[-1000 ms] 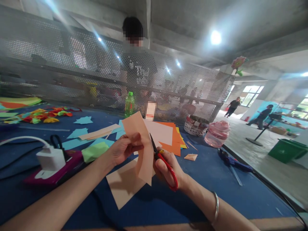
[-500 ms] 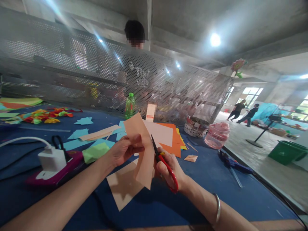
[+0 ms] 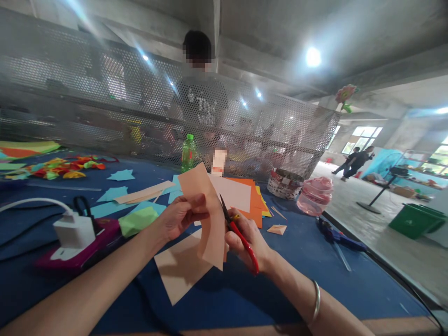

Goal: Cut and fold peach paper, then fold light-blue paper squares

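Pinched between the thumb and fingers of my left hand [image 3: 184,215] is a curved strip of peach paper [image 3: 214,233], held upright over the table. My right hand [image 3: 247,233] grips red-handled scissors [image 3: 243,240] with dark blades pointing up, close beside the strip's right edge. Whether the blades touch the paper I cannot tell. Beneath the strip lies a flat peach sheet [image 3: 178,270], partly hidden by it. A small folded peach piece [image 3: 277,229] rests to the right of my right hand.
Left are a purple power strip [image 3: 80,249] with a white charger [image 3: 74,229], green paper [image 3: 138,220] and blue paper stars [image 3: 121,174]. Behind stand a green bottle [image 3: 188,154] and orange sheets [image 3: 256,212]. Right are a pink jug [image 3: 315,196], a woven basket [image 3: 284,183] and a blue glue gun [image 3: 339,235].
The lower end of the strip has swung slightly right and up. The scissors' handles look closer together than before. In the background, two people have shifted position.
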Tool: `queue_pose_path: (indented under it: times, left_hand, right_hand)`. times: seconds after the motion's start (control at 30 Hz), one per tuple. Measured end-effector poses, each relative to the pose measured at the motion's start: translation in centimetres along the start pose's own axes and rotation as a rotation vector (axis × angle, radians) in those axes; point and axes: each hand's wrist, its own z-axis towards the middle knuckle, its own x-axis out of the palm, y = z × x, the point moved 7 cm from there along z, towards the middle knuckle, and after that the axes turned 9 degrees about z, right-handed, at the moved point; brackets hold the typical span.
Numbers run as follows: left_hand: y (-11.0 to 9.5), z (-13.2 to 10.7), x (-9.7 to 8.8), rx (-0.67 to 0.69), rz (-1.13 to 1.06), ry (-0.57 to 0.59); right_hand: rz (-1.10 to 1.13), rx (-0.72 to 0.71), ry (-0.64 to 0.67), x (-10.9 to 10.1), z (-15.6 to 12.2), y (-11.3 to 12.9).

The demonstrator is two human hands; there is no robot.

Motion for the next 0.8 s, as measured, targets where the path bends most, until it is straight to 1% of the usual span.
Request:
queue_pose_path:
  times: [0.1, 0.3, 0.57, 0.67, 0.8]
  left_hand:
    - [-0.22, -0.22, -0.07, -0.014, -0.012, -0.045]
    - [-0.55, -0.47, 0.27, -0.014, -0.055, -0.027]
    - [-0.75, -0.46, 0.19, -0.025, -0.069, -0.048]
    - [-0.77, -0.34, -0.12, -0.021, -0.104, -0.088]
    - [-0.56, -0.39, -0.31, -0.062, -0.096, -0.126]
  right_hand:
    - [0.046, 0.037, -0.022, 0.0, -0.11, -0.58]
    - [0.112, 0.075, -0.065, 0.08, -0.28, -0.99]
    - [0.169, 0.099, -0.041, 0.3, -0.33, -1.13]
    - [0.161, 0.075, -0.022, 0.18, -0.21, -0.98]
    - [0.163, 0.006, 0.001, 0.01, -0.06, -0.57]
